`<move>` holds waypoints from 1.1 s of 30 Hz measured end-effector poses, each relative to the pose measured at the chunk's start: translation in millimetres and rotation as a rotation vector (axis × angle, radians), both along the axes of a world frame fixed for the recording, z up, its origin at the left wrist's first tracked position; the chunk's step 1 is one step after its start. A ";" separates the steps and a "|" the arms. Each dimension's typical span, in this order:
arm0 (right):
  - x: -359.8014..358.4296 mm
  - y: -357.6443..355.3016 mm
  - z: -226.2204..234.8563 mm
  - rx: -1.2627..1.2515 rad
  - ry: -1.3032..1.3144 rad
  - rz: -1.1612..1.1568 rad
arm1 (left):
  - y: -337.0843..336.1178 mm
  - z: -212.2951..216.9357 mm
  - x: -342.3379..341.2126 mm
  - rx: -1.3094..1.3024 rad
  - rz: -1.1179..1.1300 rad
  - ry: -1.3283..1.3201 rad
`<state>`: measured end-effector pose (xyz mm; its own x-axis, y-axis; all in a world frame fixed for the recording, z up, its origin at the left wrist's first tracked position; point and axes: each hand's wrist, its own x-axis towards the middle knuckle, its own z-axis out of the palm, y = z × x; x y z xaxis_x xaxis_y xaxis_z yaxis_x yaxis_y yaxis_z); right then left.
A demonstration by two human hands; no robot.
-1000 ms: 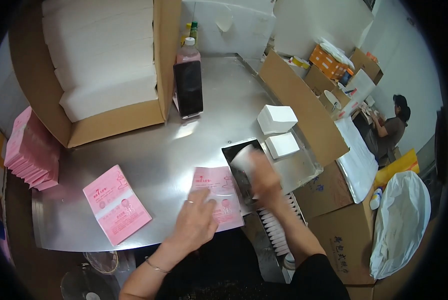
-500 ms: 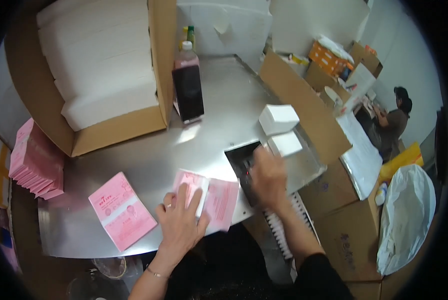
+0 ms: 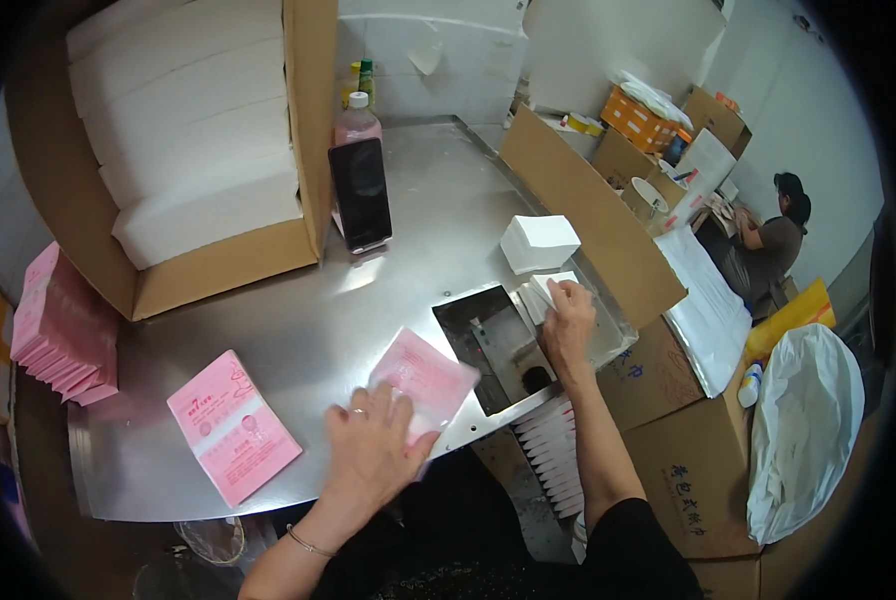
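Left hand (image 3: 373, 440): palm down, fingers spread a little, lying on a pink printed wrapper (image 3: 430, 368) near the front edge of the metal table (image 3: 418, 270); wrapper slightly blurred, set askew, its right corner just beside the rectangular opening (image 3: 513, 350). Right hand (image 3: 571, 325): fingers bent onto the near white paper stack (image 3: 532, 302), by the table's right edge — thumb partly hidden, cannot tell whether it pinches. A second white stack (image 3: 540, 243) stands just behind. Pile of pink wrappers (image 3: 236, 425) at the front edge, toward the left corner. Open carton (image 3: 228, 283) behind — phone (image 3: 358, 195) upright at its right side.
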<state>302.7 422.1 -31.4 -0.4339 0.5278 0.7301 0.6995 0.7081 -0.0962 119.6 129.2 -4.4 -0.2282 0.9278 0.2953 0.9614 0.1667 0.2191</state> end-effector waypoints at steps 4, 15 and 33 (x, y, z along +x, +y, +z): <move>-27.6 -75.2 -0.2 -0.069 0.031 0.473 | -5.3 -14.5 -0.6 0.080 -0.110 -0.056; -102.5 -121.3 -26.9 -0.276 -0.375 0.482 | -20.3 12.5 -11.5 -0.004 -0.014 -0.194; -7.9 3.2 -15.2 -0.065 -0.113 -0.132 | -131.0 7.0 -104.5 0.009 0.392 0.056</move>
<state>294.9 425.4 -46.6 -0.4353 0.6302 0.6430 0.7951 0.6041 -0.0539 15.1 -1.8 2.7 -0.5481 0.7706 0.3251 0.8355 0.5222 0.1709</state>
